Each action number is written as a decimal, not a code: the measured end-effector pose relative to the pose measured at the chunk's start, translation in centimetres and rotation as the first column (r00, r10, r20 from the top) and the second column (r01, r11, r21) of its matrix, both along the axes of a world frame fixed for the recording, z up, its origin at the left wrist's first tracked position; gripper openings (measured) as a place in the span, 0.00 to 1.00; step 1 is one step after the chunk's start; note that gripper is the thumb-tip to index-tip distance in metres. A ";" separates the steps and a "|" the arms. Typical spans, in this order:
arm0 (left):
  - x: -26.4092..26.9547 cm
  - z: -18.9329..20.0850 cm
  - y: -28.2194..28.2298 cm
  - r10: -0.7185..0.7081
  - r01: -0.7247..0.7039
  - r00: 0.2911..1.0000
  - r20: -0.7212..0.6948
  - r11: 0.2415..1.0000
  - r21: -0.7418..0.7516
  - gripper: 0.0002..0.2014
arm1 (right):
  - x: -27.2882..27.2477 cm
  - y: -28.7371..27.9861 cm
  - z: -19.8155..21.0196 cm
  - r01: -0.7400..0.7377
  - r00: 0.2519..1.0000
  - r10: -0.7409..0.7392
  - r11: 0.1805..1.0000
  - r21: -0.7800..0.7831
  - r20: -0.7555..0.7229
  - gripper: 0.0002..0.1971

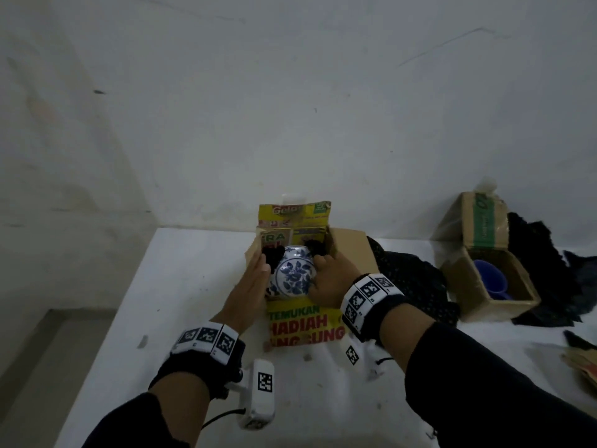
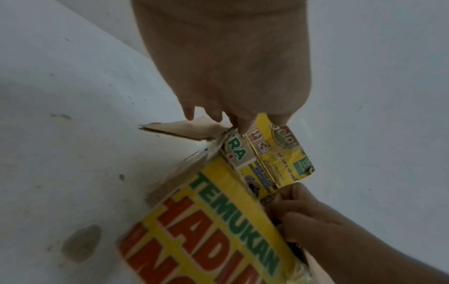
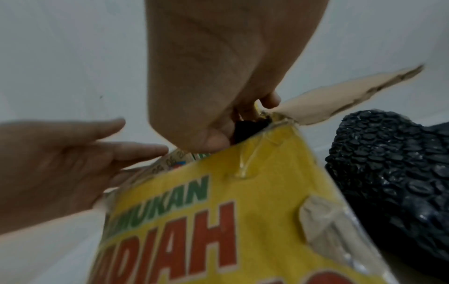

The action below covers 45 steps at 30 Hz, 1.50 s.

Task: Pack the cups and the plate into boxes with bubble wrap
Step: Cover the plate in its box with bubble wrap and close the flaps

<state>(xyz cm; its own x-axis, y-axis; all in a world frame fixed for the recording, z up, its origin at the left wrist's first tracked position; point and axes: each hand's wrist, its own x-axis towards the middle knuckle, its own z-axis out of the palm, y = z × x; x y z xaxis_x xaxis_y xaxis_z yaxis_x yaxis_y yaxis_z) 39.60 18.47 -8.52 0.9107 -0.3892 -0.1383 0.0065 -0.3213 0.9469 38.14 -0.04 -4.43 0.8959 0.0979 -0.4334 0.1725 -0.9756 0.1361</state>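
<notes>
Nearest, both forearms in dark sleeves reach forward over a white table (image 1: 181, 286), each wrist wearing a black band with coded markers. The left hand (image 1: 250, 287) lies with straight fingers flat against the left side of a blue-and-white floral plate (image 1: 292, 274), which stands on edge inside the yellow printed box (image 1: 305, 324). The right hand (image 1: 329, 279) has its fingers curled down at the plate's right edge; whether they actually grip it cannot be told from the head view. The right wrist view adds that these fingers dip into black wrap inside the box, and shows black bubble wrap (image 3: 393, 173) just beside the box's right wall. The left wrist view shows only the box's outer print and open flaps, not the plate. Farther right, a second cardboard box (image 1: 494, 286) holds a blue cup (image 1: 489, 278), on more black wrap. A bare, scuffed white wall (image 1: 290, 108) rises behind.
</notes>
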 end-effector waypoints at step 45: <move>-1.7 2.1 -4.1 0.138 -0.221 0.921 0.364 0.955 0.198 0.25 | -6.0 -4.6 0.2 -0.120 0.764 -0.187 0.899 0.421 0.618 0.18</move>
